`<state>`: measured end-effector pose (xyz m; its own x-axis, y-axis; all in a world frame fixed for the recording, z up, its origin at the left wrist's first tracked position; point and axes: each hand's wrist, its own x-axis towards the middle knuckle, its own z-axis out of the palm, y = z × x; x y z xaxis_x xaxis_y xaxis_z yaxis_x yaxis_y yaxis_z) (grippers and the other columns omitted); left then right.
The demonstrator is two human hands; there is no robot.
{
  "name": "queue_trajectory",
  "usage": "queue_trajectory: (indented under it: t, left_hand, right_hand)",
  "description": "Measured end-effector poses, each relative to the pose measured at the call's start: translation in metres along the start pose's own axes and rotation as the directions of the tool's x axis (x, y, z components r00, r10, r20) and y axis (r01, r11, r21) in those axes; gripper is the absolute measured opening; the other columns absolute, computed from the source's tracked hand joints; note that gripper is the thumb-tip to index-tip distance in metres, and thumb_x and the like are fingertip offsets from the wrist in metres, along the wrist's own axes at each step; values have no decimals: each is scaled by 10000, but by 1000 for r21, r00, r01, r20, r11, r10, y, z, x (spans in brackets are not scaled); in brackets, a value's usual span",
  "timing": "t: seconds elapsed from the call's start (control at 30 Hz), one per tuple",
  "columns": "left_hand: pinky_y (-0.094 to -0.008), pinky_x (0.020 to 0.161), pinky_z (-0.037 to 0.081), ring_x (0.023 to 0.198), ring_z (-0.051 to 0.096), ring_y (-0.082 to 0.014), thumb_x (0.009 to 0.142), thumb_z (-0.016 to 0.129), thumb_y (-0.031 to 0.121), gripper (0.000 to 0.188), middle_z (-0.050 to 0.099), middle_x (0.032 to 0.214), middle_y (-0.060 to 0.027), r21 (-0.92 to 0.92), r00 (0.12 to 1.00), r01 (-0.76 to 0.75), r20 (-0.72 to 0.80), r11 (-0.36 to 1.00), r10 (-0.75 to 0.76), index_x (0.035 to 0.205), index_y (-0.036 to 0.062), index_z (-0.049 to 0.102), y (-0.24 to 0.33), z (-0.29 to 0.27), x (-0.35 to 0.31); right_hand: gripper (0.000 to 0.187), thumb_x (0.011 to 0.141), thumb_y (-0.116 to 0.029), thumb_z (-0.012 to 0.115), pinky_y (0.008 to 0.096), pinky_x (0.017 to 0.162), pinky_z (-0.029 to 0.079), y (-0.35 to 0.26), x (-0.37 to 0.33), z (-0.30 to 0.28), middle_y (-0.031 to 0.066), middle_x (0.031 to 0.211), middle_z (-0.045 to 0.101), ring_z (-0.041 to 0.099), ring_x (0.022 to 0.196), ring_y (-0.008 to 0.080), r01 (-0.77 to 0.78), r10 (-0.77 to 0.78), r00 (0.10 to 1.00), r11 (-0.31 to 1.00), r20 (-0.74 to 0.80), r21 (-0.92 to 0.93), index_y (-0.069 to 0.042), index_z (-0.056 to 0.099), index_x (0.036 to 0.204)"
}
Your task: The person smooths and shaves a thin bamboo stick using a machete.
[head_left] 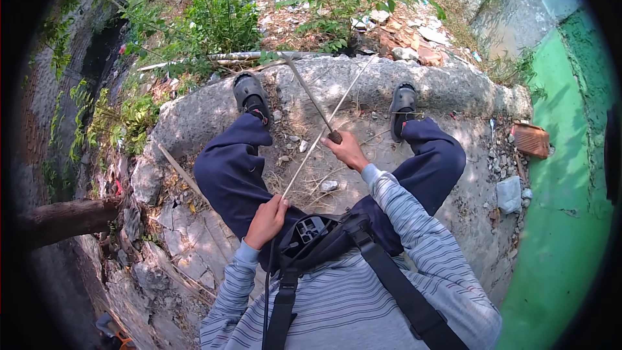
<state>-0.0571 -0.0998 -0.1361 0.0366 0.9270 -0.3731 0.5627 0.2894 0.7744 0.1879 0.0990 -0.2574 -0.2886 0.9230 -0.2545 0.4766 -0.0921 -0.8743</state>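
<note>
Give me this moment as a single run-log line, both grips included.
left grip: closed on pale thin stick | right grip: closed on dark handle of long blade | blade: crosses stick near handle, contact unclear

The rough grey ground [463, 240] carries pale stones [329, 185] and scattered dry strips [314, 181] across its middle. A long stick [182, 170] lies slantwise on the left. Along the right edge rest loose rubble [502, 163], an orange-brown block [531, 140] and a whitish lump [508, 195].
</note>
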Motion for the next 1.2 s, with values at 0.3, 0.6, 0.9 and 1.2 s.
queue_trajectory:
  t: [0.3, 0.6, 0.9, 1.2]
  left_hand:
    - [-563, 733, 475, 870, 653, -475, 1040, 552, 202, 195, 688, 873, -258, 97, 1000, 5, -14, 995, -4, 1039, 14, 603, -8, 20, 3]
    - [-421, 602, 469, 662, 668, -366, 996, 619, 132, 154, 667, 747, -206, 131, 995, 24, -94, 991, -11, 1043, -8, 663, 15, 16, -12]
    - [-571, 719, 495, 815, 658, -472, 1002, 591, 168, 150, 695, 818, -233, 242, 988, 44, -157, 969, -5, 1062, 44, 650, 1, 15, 1]
    - [-578, 725, 525, 821, 671, -488, 996, 602, 199, 158, 708, 860, -243, 297, 979, 102, -202, 950, -42, 1057, 63, 654, 15, 16, 0]
  right_hand:
    - [251, 912, -265, 762, 301, 433, 386, 8, 0, 12, -7, 582, 544, 497, 454, 88, -272, 257, 962, 838, 97, 473, -34, 689, 850]
    - [177, 873, -220, 712, 359, 566, 505, 23, -3, 31, 60, 656, 674, 643, 569, 168, -216, 218, 976, 927, 29, 306, -48, 748, 883]
    - [264, 870, -265, 708, 398, 696, 530, -1, -2, 17, 161, 764, 710, 703, 718, 278, -70, 84, 994, 982, -71, 178, -8, 739, 923]
    - [283, 835, -261, 700, 437, 697, 531, 36, -20, 27, 196, 769, 701, 693, 702, 346, -11, 11, 998, 1000, -67, -2, 9, 709, 918]
